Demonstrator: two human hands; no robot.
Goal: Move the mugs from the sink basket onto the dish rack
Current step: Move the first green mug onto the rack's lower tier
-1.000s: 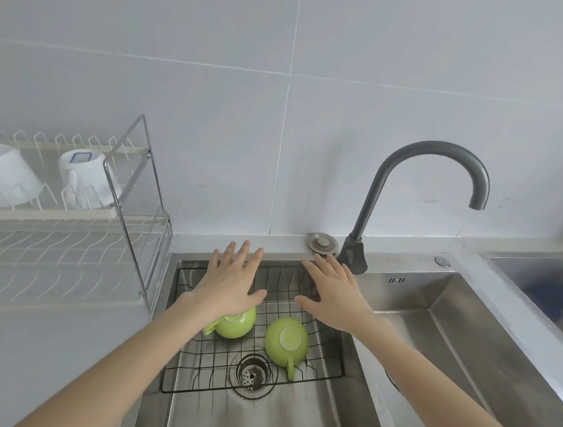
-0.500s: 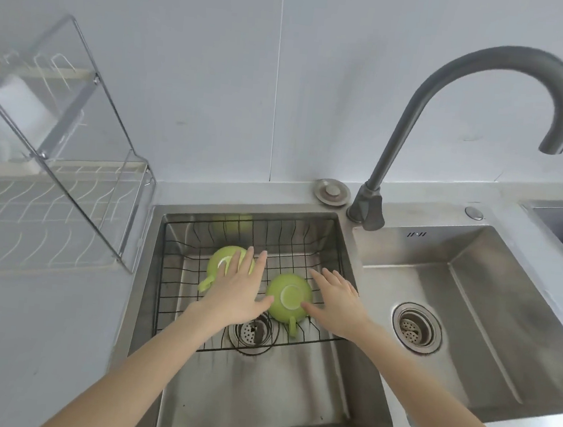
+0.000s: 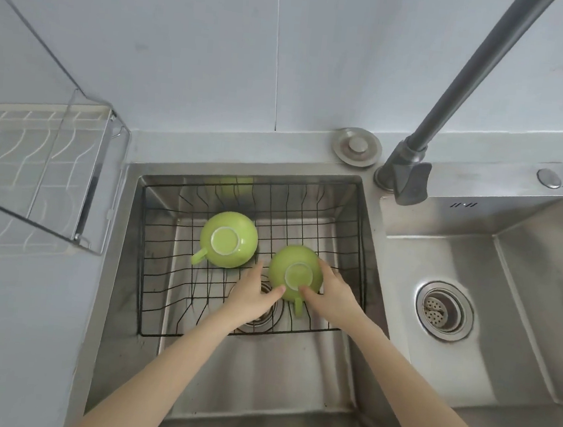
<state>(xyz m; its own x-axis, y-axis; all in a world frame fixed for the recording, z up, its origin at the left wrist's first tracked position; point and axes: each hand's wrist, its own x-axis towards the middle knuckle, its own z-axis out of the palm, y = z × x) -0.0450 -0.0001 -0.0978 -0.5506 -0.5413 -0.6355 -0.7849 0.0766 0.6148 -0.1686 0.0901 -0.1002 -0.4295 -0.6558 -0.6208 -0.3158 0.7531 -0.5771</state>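
Observation:
Two green mugs stand upside down in the black wire sink basket inside the left sink bowl. The left mug has its handle pointing lower left, and nothing touches it. Both hands grip the right mug, whose handle points toward me. My left hand holds that mug's left side with the thumb on its base rim. My right hand wraps its right side. The dish rack stands on the counter to the left, only its lower tier and clear side panel in view.
A grey gooseneck tap rises between the two bowls, its spout out of frame above. A round metal plug lies on the back ledge. The right bowl holds only its drain strainer. The tiled wall is close behind.
The view has dropped closer over the sink. My left hand left the left mug and moved right; both hands now close around the right mug.

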